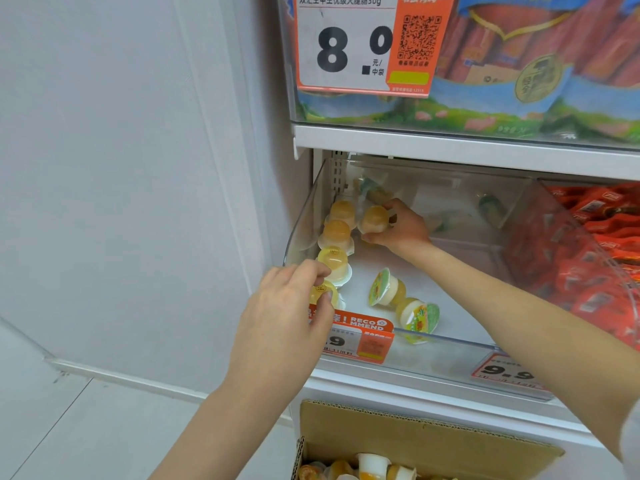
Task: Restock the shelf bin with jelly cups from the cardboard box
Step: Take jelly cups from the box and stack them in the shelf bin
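Note:
A clear plastic shelf bin (450, 337) holds yellow jelly cups. Several stand upside down in a row along its left wall (334, 233). My left hand (287, 320) pinches the frontmost cup (320, 294) of that row at the bin's front left corner. Deeper in the bin, my right hand (398, 226) grips another upside-down cup (374, 220) beside the row's far end. Two cups (403, 303) lie on their sides in the middle of the bin floor. The cardboard box (415, 431) stands open below the shelf, with more jelly cups (363, 467) inside.
A shelf above carries bagged sausages (519, 64) behind a price tag (346, 46). A bin of red packets (588, 244) adjoins on the right. Price labels (360, 337) hang on the bin's front lip. A white wall (121, 168) lies to the left.

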Motion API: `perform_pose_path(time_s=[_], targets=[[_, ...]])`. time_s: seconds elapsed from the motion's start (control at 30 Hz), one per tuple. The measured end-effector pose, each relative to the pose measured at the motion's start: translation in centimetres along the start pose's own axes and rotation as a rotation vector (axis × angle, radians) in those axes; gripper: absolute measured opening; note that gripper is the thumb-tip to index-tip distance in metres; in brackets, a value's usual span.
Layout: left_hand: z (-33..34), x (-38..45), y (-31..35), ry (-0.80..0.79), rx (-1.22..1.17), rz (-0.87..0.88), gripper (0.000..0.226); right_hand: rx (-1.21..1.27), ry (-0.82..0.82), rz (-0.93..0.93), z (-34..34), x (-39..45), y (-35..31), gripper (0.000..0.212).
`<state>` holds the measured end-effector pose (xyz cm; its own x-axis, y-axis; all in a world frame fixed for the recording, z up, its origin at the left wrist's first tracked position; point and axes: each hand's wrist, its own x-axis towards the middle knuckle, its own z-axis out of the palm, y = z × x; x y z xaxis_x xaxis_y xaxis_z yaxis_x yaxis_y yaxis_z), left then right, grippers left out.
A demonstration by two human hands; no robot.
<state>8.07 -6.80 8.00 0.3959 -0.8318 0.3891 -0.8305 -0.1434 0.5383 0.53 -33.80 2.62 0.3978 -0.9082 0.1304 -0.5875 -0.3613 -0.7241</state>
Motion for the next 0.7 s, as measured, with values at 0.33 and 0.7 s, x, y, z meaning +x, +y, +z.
perform_pose_path(time_s=[0.33, 0.7], targets=[[0.02, -0.07, 0.10, 0.001, -0.011, 0.003, 0.024, -0.050, 0.027, 0.014, -0.39, -0.18, -0.02, 0.070], [0.27, -0.04, 0.28, -0.002, -0.010, 0.009, 0.023, -0.002, -0.005, 0.014, -0.37, -0.50, 0.05, 0.071]])
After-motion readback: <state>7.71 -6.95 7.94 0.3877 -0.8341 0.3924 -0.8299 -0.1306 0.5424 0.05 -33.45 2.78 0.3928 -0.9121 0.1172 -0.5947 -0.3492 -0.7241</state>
